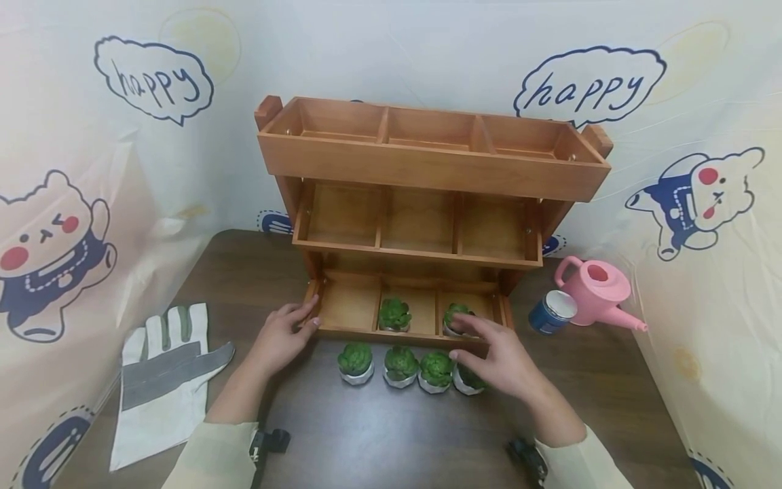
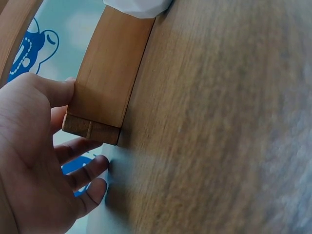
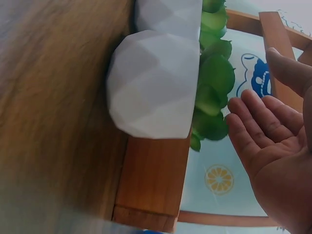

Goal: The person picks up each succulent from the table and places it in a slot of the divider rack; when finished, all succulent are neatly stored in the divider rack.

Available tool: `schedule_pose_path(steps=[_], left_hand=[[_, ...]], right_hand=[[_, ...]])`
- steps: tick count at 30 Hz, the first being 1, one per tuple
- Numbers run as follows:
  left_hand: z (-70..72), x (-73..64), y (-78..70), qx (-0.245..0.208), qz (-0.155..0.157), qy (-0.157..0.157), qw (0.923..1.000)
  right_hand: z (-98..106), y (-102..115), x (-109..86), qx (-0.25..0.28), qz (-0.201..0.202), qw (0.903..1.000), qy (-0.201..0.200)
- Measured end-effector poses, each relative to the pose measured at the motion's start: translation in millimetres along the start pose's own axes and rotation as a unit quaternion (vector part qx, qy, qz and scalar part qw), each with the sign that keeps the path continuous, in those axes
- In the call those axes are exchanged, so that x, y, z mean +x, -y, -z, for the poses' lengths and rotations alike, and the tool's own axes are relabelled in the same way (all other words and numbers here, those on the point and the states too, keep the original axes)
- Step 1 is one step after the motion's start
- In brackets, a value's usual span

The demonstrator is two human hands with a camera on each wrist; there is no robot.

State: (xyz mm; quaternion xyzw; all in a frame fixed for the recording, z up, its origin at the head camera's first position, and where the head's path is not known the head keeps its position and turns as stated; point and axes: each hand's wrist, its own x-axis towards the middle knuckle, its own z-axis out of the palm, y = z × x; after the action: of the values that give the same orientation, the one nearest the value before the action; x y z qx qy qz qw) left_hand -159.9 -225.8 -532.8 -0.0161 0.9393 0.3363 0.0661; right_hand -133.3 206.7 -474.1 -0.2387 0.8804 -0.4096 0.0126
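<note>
A three-tiered wooden plant stand (image 1: 427, 167) faces me, each tier split into three compartments. At the left end of its bottom tier, my left hand (image 1: 281, 341) holds the corner, thumb at the rim and index finger by the end board (image 2: 92, 129). One potted succulent (image 1: 394, 314) sits in the bottom tier's middle compartment, another (image 1: 455, 315) in the right one. My right hand (image 1: 508, 358) hovers over the right end with fingers spread and nothing in them, partly covering that plant and the rightmost front pot (image 1: 467, 388). White faceted pots (image 3: 156, 85) show close in the right wrist view.
Several potted succulents (image 1: 400, 365) stand in a row before the bottom tier. Right of the stand are a blue can (image 1: 552, 314) and a pink watering can (image 1: 601, 292). A white-and-grey work glove (image 1: 163, 380) lies at the left. Printed cloth surrounds the table.
</note>
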Motion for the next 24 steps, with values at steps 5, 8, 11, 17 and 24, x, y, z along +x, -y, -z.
schedule_pose_path(steps=[5,8,11,17,24], left_hand=[[-0.3,0.1,0.2,0.001,-0.001,-0.001,1.0000],[-0.9,0.3,0.4,0.001,-0.001,0.000,1.0000],[-1.6,0.5,1.2,0.000,-0.001,0.000,1.0000],[-1.9,1.1,1.3,0.001,0.001,0.002,1.0000],[-1.7,-0.2,2.1,0.003,0.004,-0.001,1.0000]], right_hand=[[3,-4,-8.9,-0.011,-0.008,0.9999,-0.002],[4,-6,-13.8,-0.016,-0.014,0.9998,0.000],[5,-8,-18.9,-0.018,-0.022,0.9996,0.001],[4,-13,-28.7,-0.032,-0.018,0.9993,-0.002],[3,-23,-36.8,-0.039,-0.019,0.9990,0.008]])
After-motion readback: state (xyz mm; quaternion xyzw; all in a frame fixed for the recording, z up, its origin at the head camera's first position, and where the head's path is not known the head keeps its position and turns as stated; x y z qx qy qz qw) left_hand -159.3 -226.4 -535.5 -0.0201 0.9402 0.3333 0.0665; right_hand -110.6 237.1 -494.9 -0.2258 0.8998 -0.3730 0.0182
